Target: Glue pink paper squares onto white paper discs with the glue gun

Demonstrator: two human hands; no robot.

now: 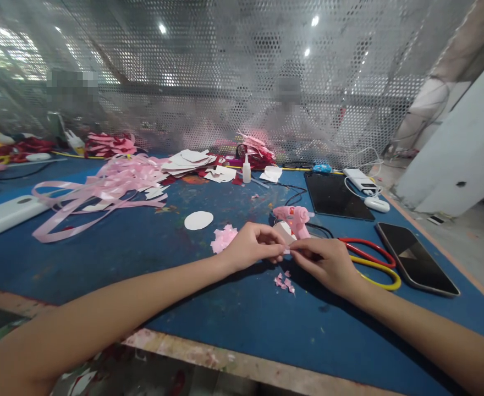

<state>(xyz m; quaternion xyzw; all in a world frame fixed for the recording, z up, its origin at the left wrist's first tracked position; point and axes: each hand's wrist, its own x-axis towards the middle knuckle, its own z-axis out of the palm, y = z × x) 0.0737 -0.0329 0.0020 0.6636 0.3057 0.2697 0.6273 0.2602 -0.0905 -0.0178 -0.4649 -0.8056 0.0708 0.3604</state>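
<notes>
Between the fingertips of both hands is a small pale pink ribbon piece (286,251). My left hand (255,243) pinches it from the left, while my right hand (326,258) pinches its right side. Just left of my left hand lies a heap of cut pink ribbon pieces (222,239). Tiny pink scraps (284,282) are scattered on the blue table below the fingertips. A pink hot glue gun (292,215) sits behind my hands, with an orange light on it. Scissors with red and yellow handles (380,279) lie right of my right hand, their blades hidden.
A white oval disc (198,220) lies left of the glue gun. Long pink ribbon (122,176), white paper pieces (190,161) and a small white bottle (246,169) are further back. A phone (417,258) and a black tablet (339,195) occupy the right side.
</notes>
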